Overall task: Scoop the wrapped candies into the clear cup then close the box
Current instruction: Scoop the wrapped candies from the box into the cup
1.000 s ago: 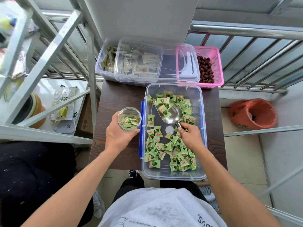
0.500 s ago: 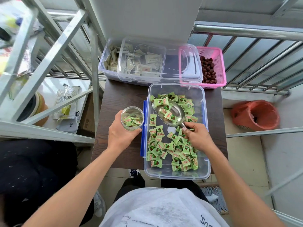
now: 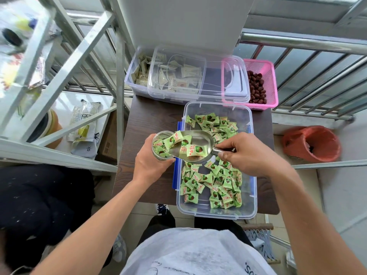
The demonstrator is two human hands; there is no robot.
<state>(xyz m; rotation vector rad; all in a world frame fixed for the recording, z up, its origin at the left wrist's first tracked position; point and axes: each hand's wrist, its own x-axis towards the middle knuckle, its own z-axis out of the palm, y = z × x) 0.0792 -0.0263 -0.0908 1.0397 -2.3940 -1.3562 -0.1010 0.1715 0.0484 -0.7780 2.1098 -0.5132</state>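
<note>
A clear plastic box (image 3: 250,155) sits open on a dark wooden table (image 3: 147,120), with several green wrapped candies (image 3: 216,181) inside. My left hand (image 3: 151,165) grips a clear cup (image 3: 159,144) at the box's left edge; the cup holds some candies. My right hand (image 3: 248,153) holds the handle of a metal scoop (image 3: 198,139), tilted with its tip at the cup's rim. A few candies lie in the scoop and slide toward the cup.
Behind the box stands a second clear box (image 3: 139,90) of pale packets with a clear lid (image 3: 198,76) on top. A pink basket (image 3: 267,76) of dark red dates is at the back right. An orange bin (image 3: 311,143) stands on the floor right; metal rails surround.
My right hand lifted the loaded scoop out of the box and swung it left to the cup. My left hand brought the cup closer to the box edge.
</note>
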